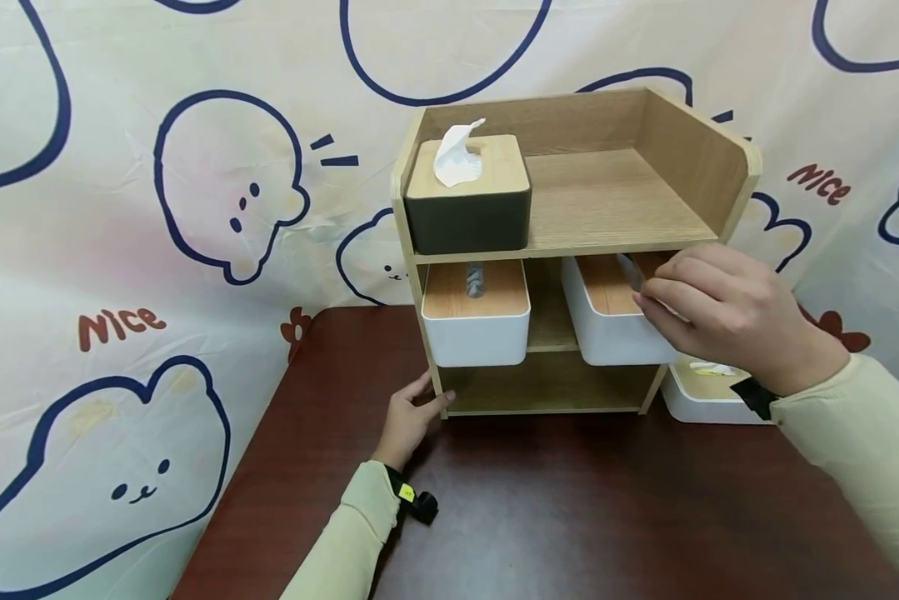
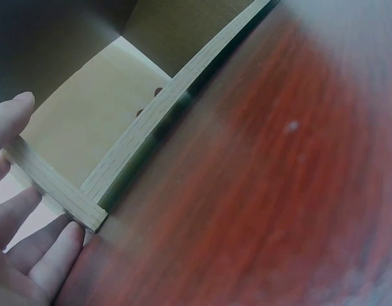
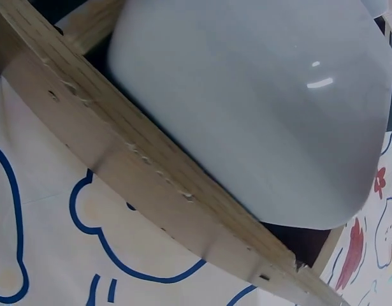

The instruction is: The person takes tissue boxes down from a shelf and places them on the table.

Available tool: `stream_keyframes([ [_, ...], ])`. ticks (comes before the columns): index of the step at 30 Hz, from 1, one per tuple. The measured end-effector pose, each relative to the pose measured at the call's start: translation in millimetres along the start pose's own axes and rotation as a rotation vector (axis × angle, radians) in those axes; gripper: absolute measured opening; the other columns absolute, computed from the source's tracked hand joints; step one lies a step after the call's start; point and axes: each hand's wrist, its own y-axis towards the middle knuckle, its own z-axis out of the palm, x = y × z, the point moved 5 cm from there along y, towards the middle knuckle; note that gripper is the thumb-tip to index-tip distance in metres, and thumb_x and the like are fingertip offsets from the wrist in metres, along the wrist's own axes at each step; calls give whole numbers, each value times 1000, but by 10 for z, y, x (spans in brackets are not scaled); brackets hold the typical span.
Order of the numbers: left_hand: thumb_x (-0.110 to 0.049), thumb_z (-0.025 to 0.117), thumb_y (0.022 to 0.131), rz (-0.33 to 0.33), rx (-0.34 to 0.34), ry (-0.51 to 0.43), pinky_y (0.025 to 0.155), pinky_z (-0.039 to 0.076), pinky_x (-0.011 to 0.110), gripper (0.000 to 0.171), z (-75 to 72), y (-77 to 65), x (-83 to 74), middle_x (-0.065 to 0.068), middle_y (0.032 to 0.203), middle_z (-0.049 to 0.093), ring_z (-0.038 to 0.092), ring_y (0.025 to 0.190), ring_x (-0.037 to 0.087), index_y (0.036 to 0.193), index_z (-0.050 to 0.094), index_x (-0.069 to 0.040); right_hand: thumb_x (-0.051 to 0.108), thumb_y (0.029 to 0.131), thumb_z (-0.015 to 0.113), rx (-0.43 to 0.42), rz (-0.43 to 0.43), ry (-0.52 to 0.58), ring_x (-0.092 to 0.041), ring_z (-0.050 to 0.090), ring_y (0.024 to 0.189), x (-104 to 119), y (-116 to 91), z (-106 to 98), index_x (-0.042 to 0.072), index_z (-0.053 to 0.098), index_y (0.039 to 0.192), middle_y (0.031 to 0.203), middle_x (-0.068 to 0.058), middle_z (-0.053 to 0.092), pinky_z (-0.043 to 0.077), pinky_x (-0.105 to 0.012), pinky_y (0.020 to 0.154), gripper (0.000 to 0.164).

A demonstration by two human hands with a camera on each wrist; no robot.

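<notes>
A wooden shelf [image 1: 569, 410] stands on a dark red-brown table. My left hand [image 1: 406, 423] grips its lower left side panel [image 2: 62, 188], thumb to the inside and fingers along the outside. Two white boxes with wooden lids sit on the middle level: a left box [image 1: 476, 340] and a right box [image 1: 614, 337], both jutting forward. Over the right box is my right hand [image 1: 726, 304], fingers curled, pinching a grey strip [image 1: 631, 272] at its lid; the hand covers part of the lid. The right wrist view shows the white box wall [image 3: 259, 108] beside the right panel [image 3: 157, 150].
A dark tissue box [image 1: 467, 221] with a wooden lid and a white tissue stands on the top level's left. A grey twisted strip [image 1: 475, 280] lies on the left box's lid. Right of the shelf, a low white box [image 1: 707, 410] sits partly behind my right wrist.
</notes>
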Motion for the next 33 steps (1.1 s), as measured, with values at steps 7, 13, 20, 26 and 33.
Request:
stream_keyframes([
  [7,-31,79,84,-33,28,2,98,43,37,67,35,4,-7,1,143,49,39,134,18,143,50,-20,17,96,56,14,-53,11,-33,57,62,-27,74,59,-5,70,78,73,-16,64,46,-44,57,31],
  [13,-26,78,86,-24,43,15,98,43,37,63,84,-119,-237,3,141,51,40,133,19,142,52,-16,16,96,56,-19,-69,19,-34,57,62,-54,141,79,-5,69,78,73,-16,64,46,-45,58,30],
  [20,-43,81,79,29,15,-22,96,45,39,65,94,-30,-14,-3,137,54,44,130,16,137,57,-27,20,98,54,74,-66,16,-33,58,65,-102,198,139,-4,70,82,77,-17,66,49,-46,58,32],
  [26,-45,81,78,45,6,-19,93,47,38,67,68,8,14,-2,138,54,45,130,17,138,56,-29,22,98,53,140,-56,-6,-34,59,69,-142,207,182,-4,71,85,80,-18,67,50,-46,60,34],
  [33,-44,81,78,32,0,-14,95,46,39,68,-2,10,15,-1,139,53,43,132,17,139,55,-27,19,97,54,123,-58,9,-34,59,68,-165,236,228,-4,70,85,80,-17,66,49,-45,60,31],
])
